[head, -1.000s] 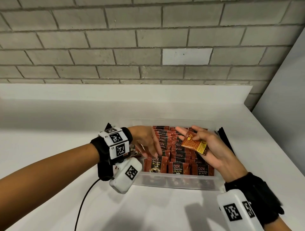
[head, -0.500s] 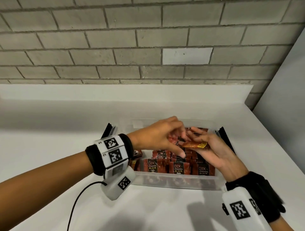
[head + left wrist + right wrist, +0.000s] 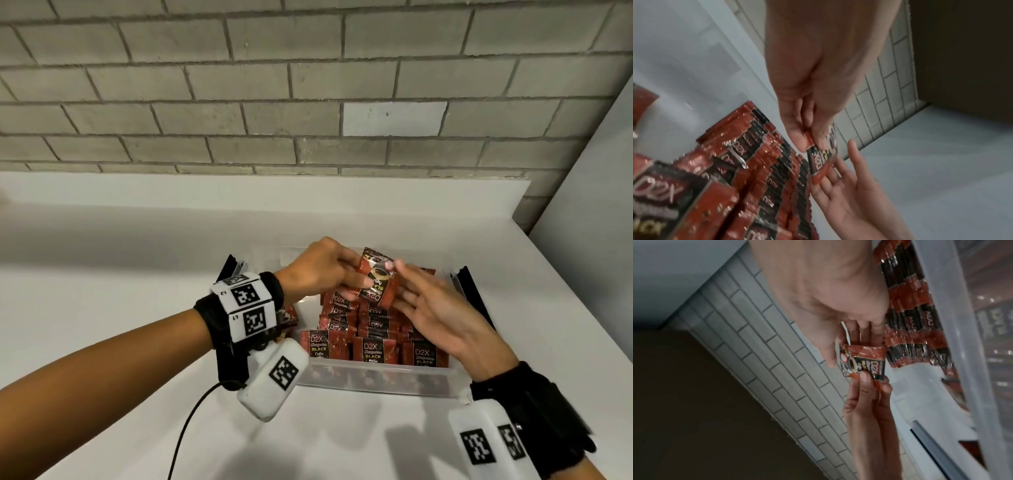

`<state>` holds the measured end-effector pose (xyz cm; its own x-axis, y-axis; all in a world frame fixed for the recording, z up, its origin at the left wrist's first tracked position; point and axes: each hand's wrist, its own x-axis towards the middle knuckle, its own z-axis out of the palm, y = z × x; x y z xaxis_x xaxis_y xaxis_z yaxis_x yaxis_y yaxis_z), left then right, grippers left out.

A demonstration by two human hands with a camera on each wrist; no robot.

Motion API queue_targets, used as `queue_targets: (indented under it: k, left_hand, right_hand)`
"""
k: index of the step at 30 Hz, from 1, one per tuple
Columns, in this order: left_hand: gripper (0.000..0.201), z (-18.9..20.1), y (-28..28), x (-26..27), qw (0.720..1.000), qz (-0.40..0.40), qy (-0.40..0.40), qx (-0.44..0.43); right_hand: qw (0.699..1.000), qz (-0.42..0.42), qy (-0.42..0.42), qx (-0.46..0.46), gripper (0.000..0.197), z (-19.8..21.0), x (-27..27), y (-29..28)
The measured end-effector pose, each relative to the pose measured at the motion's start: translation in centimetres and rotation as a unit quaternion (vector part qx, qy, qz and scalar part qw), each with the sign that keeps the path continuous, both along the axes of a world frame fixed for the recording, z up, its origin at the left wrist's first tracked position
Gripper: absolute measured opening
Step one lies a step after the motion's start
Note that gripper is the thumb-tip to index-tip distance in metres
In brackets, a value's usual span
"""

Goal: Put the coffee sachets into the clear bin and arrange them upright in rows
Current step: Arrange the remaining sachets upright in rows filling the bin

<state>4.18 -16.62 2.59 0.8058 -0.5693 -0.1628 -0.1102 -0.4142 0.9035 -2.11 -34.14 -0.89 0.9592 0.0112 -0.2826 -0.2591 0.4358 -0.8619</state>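
A red and black coffee sachet is held over the clear bin, its print upside down to me. My left hand pinches its left edge between thumb and fingers, seen close in the left wrist view on the sachet. My right hand has straight, spread fingers that touch the sachet's right side and back; the right wrist view shows them behind the sachet. Inside the bin, several rows of sachets stand upright, labels toward me. The bin's left part shows bare floor.
Loose sachets lie on the white counter left of the bin, partly hidden by my left wrist band. Black latches stick up at both bin ends. A brick wall stands behind, a white panel at right.
The sachet lay flat on my right palm a second ago. My left hand came over from the bin's left side, took its edge, and turned it up on end.
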Motion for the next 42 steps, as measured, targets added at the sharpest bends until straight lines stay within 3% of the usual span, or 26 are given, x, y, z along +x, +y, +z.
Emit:
queue_targets:
  k: [3, 6, 10, 12, 14, 16, 18, 21, 25, 28, 30, 33, 38, 40, 42]
  left_hand:
    - [0.035, 0.3, 0.7, 0.0, 0.995, -0.074, -0.031, 0.052]
    - [0.046, 0.5, 0.8, -0.2, 0.996, -0.051, -0.053, 0.049]
    - [0.053, 0.5, 0.7, -0.2, 0.998, 0.025, 0.022, -0.053]
    - [0.043, 0.5, 0.6, 0.0, 0.996, 0.023, 0.059, -0.064]
    - [0.032, 0.8, 0.9, 0.4, 0.997, 0.014, 0.062, -0.048]
    - [0.029, 1.0, 1.6, 0.9, 0.999, -0.028, 0.022, 0.004]
    - [0.029, 1.2, 2.2, 1.2, 0.993, -0.092, -0.024, 0.069]
    - [0.031, 0.9, 2.5, 1.0, 0.979, -0.152, -0.029, 0.133]
    - [0.033, 0.1, 2.8, 0.6, 0.953, -0.213, -0.017, 0.215]
    - [0.034, -0.1, 3.6, 0.6, 0.95, -0.199, 0.062, 0.233]
    - [0.039, 0.0, 4.4, 1.0, 0.954, -0.153, 0.107, 0.235]
    - [0.037, -0.6, 5.5, 1.8, 0.953, -0.073, 0.095, 0.279]
    - [0.06, -1.9, 5.6, 2.0, 0.943, -0.045, 0.159, 0.29]
    - [0.065, -2.1, 5.2, 1.9, 0.943, -0.037, 0.196, 0.267]
    - [0.063, -2.2, 5.1, 1.8, 0.943, -0.024, 0.224, 0.247]
  right_hand:
    - [0.996, 0.021, -0.021, -0.087, 0.029, -0.3, -0.3, 0.0]
    - [0.991, 0.047, -0.011, -0.125, 0.021, -0.5, -0.4, 0.1]
    - [0.997, 0.053, 0.005, -0.055, 0.031, -0.1, -0.5, 0.7]
    - [0.999, 0.036, 0.01, 0.01, 0.037, 0.1, -0.5, 0.6]
    - [0.999, 0.038, 0.014, 0.015, 0.035, 0.2, -0.6, 0.6]
    - [0.997, 0.056, 0.0, -0.057, 0.023, 0.0, -0.7, 0.8]
    - [0.987, 0.072, -0.02, -0.143, 0.027, -0.3, -0.7, 1.0]
    - [0.963, 0.139, -0.043, -0.225, 0.03, -0.8, -0.8, 1.3]
    - [0.878, 0.252, -0.09, -0.398, 0.021, -1.1, -0.7, 2.4]
    - [0.799, 0.29, -0.127, -0.51, 0.026, -0.5, 0.0, 3.2]
    - [0.758, 0.325, -0.156, -0.544, 0.024, -0.2, 0.3, 3.7]
    - [0.671, 0.371, -0.229, -0.6, 0.015, -0.3, 0.3, 4.5]
    - [0.55, 0.408, -0.288, -0.669, 0.02, -0.4, 0.7, 5.5]
    - [0.512, 0.41, -0.286, -0.699, 0.022, -0.3, 1.0, 5.5]
    - [0.495, 0.401, -0.274, -0.72, 0.03, -0.4, 1.4, 5.5]
